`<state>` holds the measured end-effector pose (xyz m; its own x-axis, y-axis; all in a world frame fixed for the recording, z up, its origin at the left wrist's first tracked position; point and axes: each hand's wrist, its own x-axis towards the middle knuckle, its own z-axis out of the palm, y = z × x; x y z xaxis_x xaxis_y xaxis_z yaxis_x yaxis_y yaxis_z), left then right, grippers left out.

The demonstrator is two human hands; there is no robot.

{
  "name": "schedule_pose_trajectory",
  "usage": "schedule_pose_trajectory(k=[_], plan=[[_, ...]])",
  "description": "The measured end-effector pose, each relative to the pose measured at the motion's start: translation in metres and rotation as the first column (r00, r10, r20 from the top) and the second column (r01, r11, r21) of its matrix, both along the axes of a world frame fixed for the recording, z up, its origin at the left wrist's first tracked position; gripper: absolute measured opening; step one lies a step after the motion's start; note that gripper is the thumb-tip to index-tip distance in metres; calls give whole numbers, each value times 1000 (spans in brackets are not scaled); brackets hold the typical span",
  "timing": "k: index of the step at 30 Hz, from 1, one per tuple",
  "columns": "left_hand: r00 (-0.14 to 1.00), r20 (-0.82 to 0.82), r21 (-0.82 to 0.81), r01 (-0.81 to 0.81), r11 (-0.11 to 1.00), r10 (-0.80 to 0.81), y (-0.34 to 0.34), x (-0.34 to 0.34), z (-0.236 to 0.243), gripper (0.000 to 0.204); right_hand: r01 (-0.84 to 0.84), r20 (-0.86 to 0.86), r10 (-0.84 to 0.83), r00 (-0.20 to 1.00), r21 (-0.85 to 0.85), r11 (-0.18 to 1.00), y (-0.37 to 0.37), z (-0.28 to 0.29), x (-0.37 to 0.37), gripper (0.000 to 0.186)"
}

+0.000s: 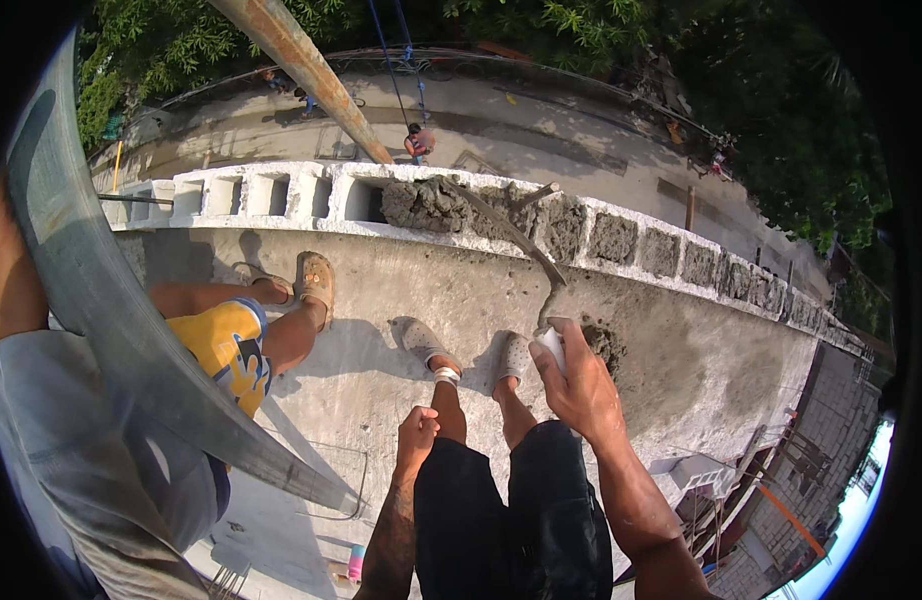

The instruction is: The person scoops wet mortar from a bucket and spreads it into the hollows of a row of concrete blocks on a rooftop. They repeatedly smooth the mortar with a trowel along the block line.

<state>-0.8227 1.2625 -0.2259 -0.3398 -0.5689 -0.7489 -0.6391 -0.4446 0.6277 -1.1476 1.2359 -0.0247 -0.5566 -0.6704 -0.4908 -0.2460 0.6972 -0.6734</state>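
My right hand [581,385] is wrapped around the pale handle of a trowel [511,228]. The trowel's narrow-looking blade, seen nearly edge-on, reaches over the row of hollow concrete blocks [331,222] and touches or hovers just above the wet mortar [421,205] there; I cannot tell which. Grey mortar fills the block cavities to the right, while several cavities on the left are hollow. My left hand [418,435] hangs in a loose fist by my left knee, with no object showing in it. A short stick [538,195] lies on the mortar behind the blade.
A drop to a street [541,120] with people lies beyond the blocks. At left stand a co-worker in yellow shorts [218,345] and another person in grey clothing [91,440], behind a curved-looking grey post [131,290]. A rusty pipe [301,70] slants overhead. Mortar [606,345] dots the slab.
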Motion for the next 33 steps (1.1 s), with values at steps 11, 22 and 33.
schedule_pose_trajectory(k=[11,22,33], plan=[[967,97,-143,246,959,-234,-6,-9,-2,25,425,112,-411,905,-174,888,-101,-133,138,42],[979,60,-16,196,981,-194,-5,-8,-9,16,222,236,-168,957,-226,948,-104,-128,103,45],[913,40,-426,383,820,-406,46,-21,-13,29,383,367,-309,877,-147,912,-84,-82,103,39]])
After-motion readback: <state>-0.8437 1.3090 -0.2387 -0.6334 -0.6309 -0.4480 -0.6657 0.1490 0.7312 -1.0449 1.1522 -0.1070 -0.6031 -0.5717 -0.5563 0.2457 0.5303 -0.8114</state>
